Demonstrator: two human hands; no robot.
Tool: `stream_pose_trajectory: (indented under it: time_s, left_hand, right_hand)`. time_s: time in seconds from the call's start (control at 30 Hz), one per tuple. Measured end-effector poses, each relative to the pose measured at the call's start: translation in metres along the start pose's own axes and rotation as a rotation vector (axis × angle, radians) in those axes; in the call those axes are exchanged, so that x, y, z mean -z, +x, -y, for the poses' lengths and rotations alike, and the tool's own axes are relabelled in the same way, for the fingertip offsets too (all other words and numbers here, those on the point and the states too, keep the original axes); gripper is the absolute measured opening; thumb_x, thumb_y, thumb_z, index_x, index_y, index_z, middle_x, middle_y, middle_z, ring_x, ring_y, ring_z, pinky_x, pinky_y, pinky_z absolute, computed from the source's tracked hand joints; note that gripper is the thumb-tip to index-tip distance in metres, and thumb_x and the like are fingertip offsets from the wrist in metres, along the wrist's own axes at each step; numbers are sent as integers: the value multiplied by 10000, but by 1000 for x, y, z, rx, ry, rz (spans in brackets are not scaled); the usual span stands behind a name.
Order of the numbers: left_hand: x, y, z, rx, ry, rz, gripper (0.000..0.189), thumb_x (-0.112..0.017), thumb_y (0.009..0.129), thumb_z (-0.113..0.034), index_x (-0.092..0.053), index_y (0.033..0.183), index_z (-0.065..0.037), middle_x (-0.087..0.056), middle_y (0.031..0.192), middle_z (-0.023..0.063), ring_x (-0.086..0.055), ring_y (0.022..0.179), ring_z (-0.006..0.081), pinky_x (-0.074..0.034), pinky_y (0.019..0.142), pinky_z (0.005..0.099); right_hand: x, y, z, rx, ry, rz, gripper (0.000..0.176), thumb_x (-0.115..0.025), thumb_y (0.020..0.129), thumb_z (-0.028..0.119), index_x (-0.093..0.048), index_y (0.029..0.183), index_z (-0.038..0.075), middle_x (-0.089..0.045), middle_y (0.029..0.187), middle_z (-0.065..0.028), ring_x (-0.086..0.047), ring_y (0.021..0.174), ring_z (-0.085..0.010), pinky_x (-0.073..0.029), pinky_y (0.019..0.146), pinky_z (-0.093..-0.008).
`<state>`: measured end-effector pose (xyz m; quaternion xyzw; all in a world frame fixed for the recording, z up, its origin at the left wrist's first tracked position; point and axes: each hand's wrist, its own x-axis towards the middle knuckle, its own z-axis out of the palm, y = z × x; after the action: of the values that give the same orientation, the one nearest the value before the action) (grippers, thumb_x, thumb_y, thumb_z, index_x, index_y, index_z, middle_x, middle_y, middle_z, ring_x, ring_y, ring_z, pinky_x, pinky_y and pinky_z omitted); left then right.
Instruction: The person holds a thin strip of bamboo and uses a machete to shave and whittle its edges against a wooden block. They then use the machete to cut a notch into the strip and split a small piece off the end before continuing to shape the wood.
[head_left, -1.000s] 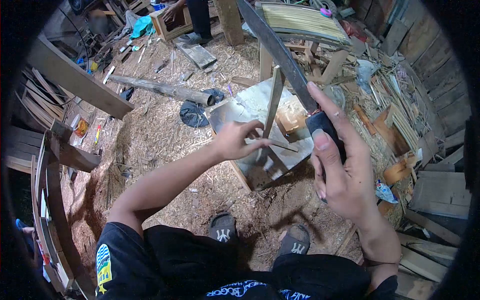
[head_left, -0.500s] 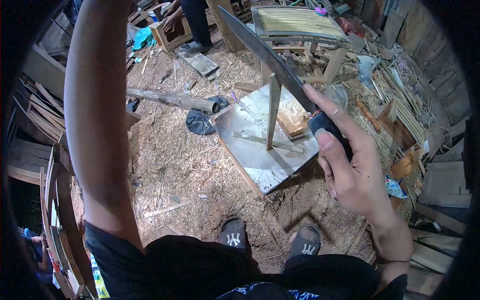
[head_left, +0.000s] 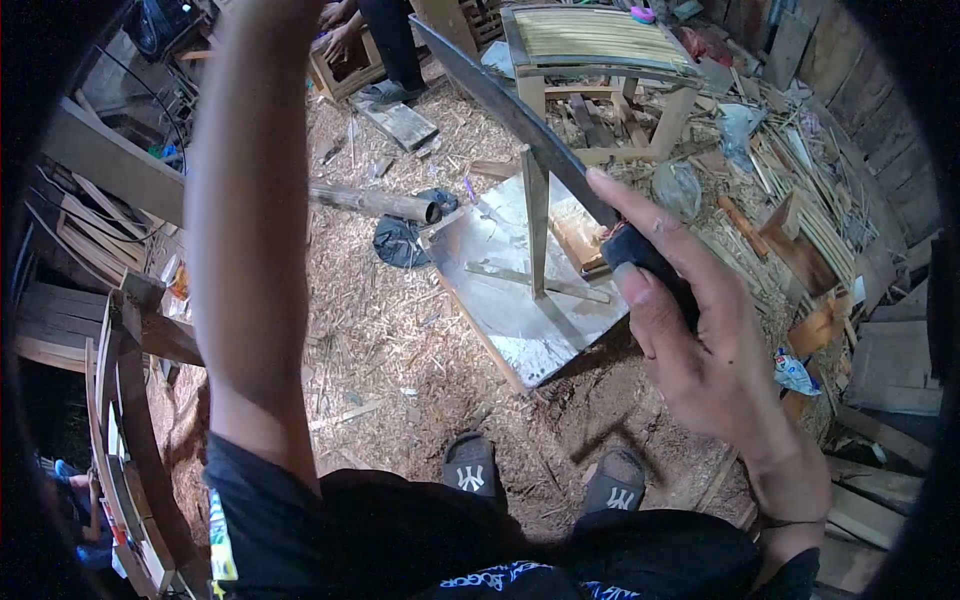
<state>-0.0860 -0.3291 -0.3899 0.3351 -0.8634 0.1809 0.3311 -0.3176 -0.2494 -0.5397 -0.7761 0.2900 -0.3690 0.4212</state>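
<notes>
My right hand (head_left: 690, 320) is wrapped around the black handle of a long knife (head_left: 510, 115), its index finger laid along the back of the dark blade. The blade points up and to the left. My left arm reaches up past the top edge, so the left hand is out of sight. Beyond the knife, a narrow wooden strip (head_left: 537, 225) stands upright on a pale square board (head_left: 500, 325). Another thin strip (head_left: 575, 292) lies flat across that board, near a small wooden block (head_left: 580, 240).
Wood shavings (head_left: 380, 330) cover the ground around my sandals (head_left: 470, 465). A slatted bench (head_left: 600, 45) stands at the back. A pipe-like pole (head_left: 375, 203) lies left of the board. Another person's hands (head_left: 342, 40) touch a wooden frame (head_left: 345, 78). Scrap wood lines the right.
My left arm has shifted to the right, its hand still beyond the top edge. The knife and my right hand have moved slightly left. The upright strip still stands on the board.
</notes>
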Motion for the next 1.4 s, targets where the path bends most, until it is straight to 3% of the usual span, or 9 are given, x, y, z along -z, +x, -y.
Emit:
stream_pose_trajectory:
  time_s: [0.1, 0.37, 0.47, 0.57, 0.77, 0.93, 1.0, 1.2, 1.4]
  left_hand:
    - [-78, -44, 14, 291, 471, 498, 725, -117, 1033, -486, 103, 1584, -69, 123, 1646, 224, 110, 1507, 423, 112, 1183, 618]
    - [7, -15, -4, 289, 41, 0, 683, -88, 1047, -446, 117, 1580, -72, 170, 1636, 212, 159, 1496, 417, 128, 1184, 594]
    - [-47, -35, 36, 131, 593, 287, 667, -78, 1052, -431, 121, 1579, -73, 188, 1633, 207, 177, 1492, 415, 134, 1185, 585]
    - [-40, -26, -43, 507, 90, 205, 639, -33, 1061, -463, 169, 1566, -128, 303, 1582, 177, 310, 1447, 353, 179, 1164, 582]
    - [4, -17, -2, 353, 56, 8, 647, -21, 1047, -507, 176, 1567, -175, 309, 1582, 160, 314, 1447, 348, 188, 1155, 593]
    - [-81, -56, 8, 483, 240, 480, 654, -11, 1037, -544, 182, 1568, -215, 314, 1583, 145, 316, 1447, 344, 195, 1147, 602]
    - [-76, -48, 11, 425, 250, 119, 627, -23, 1049, -499, 174, 1573, -216, 322, 1584, 145, 298, 1458, 348, 188, 1150, 606]
    - [5, -16, 6, 389, 79, -29, 631, -134, 1048, -351, 199, 1568, -219, 309, 1593, 170, 244, 1480, 371, 144, 1156, 635]
    - [-98, -62, 7, 527, 286, 422, 692, -227, 1032, -217, 217, 1563, -220, 293, 1600, 188, 219, 1485, 397, 112, 1158, 658]
  right_hand:
    - [6, 6, 12, -72, 52, 38, 438, -509, 1038, 151, -493, 1472, 97, -503, 772, 46, -397, 590, -22, -326, 521, -202]
    - [1, 3, 6, -75, 72, 66, 453, -510, 1040, 191, -482, 1477, 76, -541, 821, 16, -407, 612, -30, -337, 537, -204]
    - [-2, 4, 6, -75, 72, 67, 454, -513, 1041, 196, -480, 1477, 75, -548, 839, 8, -410, 605, -30, -339, 535, -205]
    - [-3, 7, 1, -18, 47, 31, 452, -514, 1042, 194, -481, 1475, 71, -543, 835, 12, -413, 603, -28, -328, 529, -206]
    - [-1, 5, 3, -68, 67, 66, 448, -501, 1042, 181, -482, 1473, 62, -610, 910, -16, -402, 596, -22, -348, 548, -194]
    - [0, 6, -1, -69, -7, 100, 452, -513, 1037, 179, -482, 1472, 62, -659, 1050, -91, -489, 676, -63, -416, 614, -225]
    - [2, 3, -2, -127, -5, 127, 458, -518, 1037, 199, -478, 1465, 41, -650, 1242, -188, -605, 877, -149, -490, 812, -280]
    - [5, 3, -8, -40, -12, 166, 452, -501, 1047, 177, -463, 1462, 2, -644, 1254, -197, -610, 919, -153, -489, 869, -291]
    - [8, 6, 7, -405, 77, 275, 475, -527, 1038, 223, -467, 1437, -29, -650, 1161, -220, -639, 1025, -231, -482, 920, -350]
